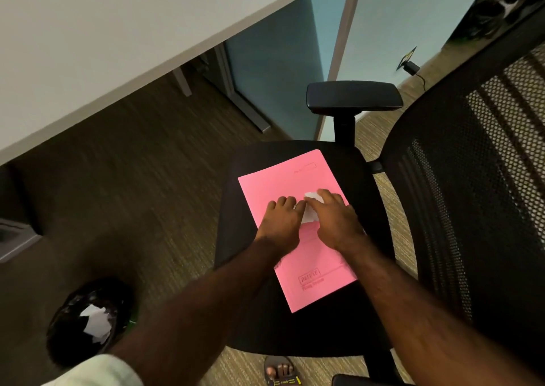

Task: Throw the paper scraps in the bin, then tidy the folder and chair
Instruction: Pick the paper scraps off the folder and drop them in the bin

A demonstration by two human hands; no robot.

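Head view. Sleeve (97, 369), pale, at 7 o'clock, nearest the camera. Sandalled foot (278, 371) at 6 o'clock. Bin (88, 320), black liner, at 8 o'clock on the carpet, white paper scraps (95, 322) inside. Chair (295, 326), black, mesh back at 3 o'clock. Folder (309, 267), pink, flat on the seat at centre. Left hand (280, 223) and right hand (336, 223) on the folder, fingers curled, gathering white scraps (311, 208) between them. Desk (103, 46) at 10 o'clock.
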